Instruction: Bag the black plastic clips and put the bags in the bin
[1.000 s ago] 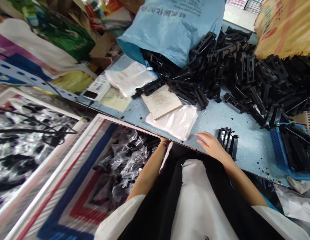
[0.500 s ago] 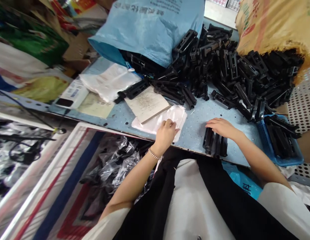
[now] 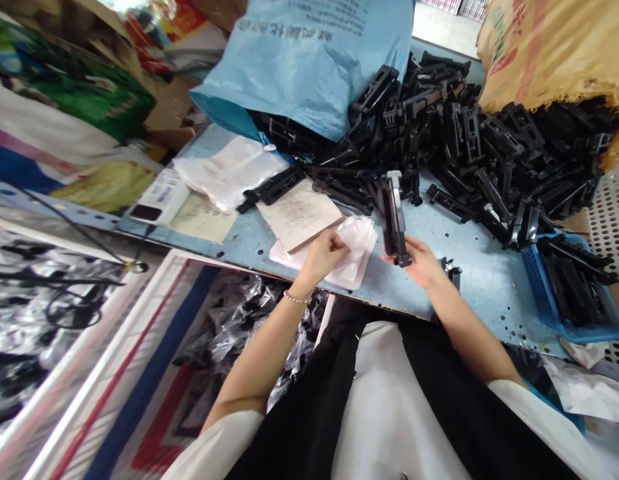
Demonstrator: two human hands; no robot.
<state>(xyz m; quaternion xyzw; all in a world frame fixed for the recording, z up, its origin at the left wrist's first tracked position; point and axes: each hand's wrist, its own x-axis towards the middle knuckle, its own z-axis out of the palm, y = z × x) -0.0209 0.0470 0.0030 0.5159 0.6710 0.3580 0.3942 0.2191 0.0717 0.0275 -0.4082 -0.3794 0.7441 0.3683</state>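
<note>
My left hand (image 3: 326, 258) is closed in a pinch at the clear plastic bags (image 3: 356, 250), which lie in a flat stack by the table's front edge. Its fingertips seem to grip the upper bag. In my right hand (image 3: 423, 262), raised above the table, are long black slotted plastic parts (image 3: 395, 220) held upright; they overlap, so I cannot tell how many. Beside that wrist, more of the same black parts (image 3: 452, 272) lie on the table, partly hidden by the forearm. A pale square board (image 3: 302, 217) rests partly over the bags.
A large heap of black parts (image 3: 469, 153) spreads across the back, between a blue sack (image 3: 309, 60) and a yellow sack (image 3: 564, 53). At right stands a blue basket (image 3: 589, 330) holding similar parts. Below the table's left edge are several bagged items (image 3: 229, 327).
My right hand has lifted black parts off the table and carried them left toward the bags. My left hand stays at the bags, its fingers now pinched. The view has shifted slightly.
</note>
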